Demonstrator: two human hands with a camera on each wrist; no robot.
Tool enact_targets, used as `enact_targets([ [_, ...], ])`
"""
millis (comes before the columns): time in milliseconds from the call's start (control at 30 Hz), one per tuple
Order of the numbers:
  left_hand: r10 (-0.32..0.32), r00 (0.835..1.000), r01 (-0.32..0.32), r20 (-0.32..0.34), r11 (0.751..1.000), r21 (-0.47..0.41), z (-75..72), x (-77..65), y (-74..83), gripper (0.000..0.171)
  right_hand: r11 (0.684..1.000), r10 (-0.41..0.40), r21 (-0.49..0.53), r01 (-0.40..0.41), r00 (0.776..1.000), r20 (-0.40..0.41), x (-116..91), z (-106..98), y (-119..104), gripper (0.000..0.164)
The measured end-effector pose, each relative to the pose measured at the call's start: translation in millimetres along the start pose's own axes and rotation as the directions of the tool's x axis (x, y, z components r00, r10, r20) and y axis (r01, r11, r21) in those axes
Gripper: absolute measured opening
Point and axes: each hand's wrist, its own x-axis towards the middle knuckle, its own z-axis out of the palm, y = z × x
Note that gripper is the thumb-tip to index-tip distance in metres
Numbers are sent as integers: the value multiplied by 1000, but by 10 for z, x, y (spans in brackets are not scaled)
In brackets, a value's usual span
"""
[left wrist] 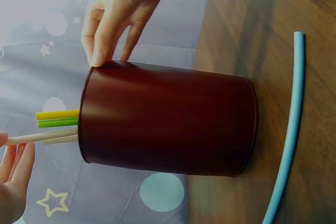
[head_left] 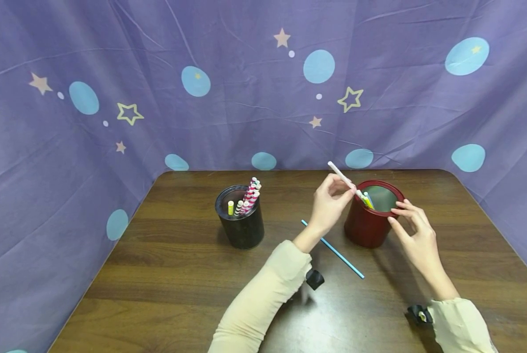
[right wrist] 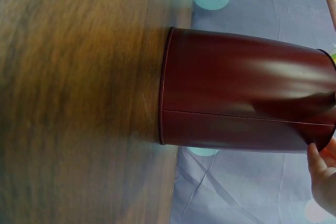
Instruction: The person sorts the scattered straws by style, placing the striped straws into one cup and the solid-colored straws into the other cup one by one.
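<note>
Brown wood-grain table [head_left: 179, 274] fills the space before you, walled on three sides by purple cloth [head_left: 113, 59] printed with stars and pale blue dots.

Nearest you, a blue straw [head_left: 332, 249] lies flat on the table, slanting between your forearms and just beside the red cup [head_left: 366, 226]; neither of your hands touches it.

Beyond it, your left hand [head_left: 327, 206] pinches a white straw [head_left: 342, 176] between thumb and fingertips, tilted, with its lower end already inside the cup's mouth and its upper end pointing up and away to the left. Your right hand [head_left: 415, 235] is spread, with straight fingertips resting on the cup's rim at the right side, steadying it rather than gripping. The left wrist view shows yellow, green and pale straws [left wrist: 56, 124] sticking out of that cup.

By my reading, you are mid-way through dropping the white straw into the red cup. The next move calls for loosening the pinch so it slides down among the others, with your right hand holding the cup upright; after that the blue straw looks the likely one to fetch.

Farther left, well apart, a black cup [head_left: 240, 220] holds striped pink and white straws [head_left: 250, 196].
</note>
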Motion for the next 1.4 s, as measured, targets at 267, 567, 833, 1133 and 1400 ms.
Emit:
enact_targets([
  [267,14,1000,-15,14,998,64,28,-21,-92,13,1000,4,-11,-4,1000,4,12,4,-8,32],
  [567,69,997,-56,-34,958,280,39,10,-418,12,1000,9,-20,-8,1000,2,15,5,10,32],
  [833,50,998,-56,25,899,434,38,-20,-488,13,1000,14,-16,-14,1000,-4,0,-2,-6,32],
  [1133,58,987,-136,148,789,599,20,4,-545,16,999,22,-29,-21,1000,1,-6,-7,-2,33],
  [1400,-25,965,-166,262,715,680,32,71,-492,20,999,21,-26,-21,1000,3,-5,-8,18,33],
])
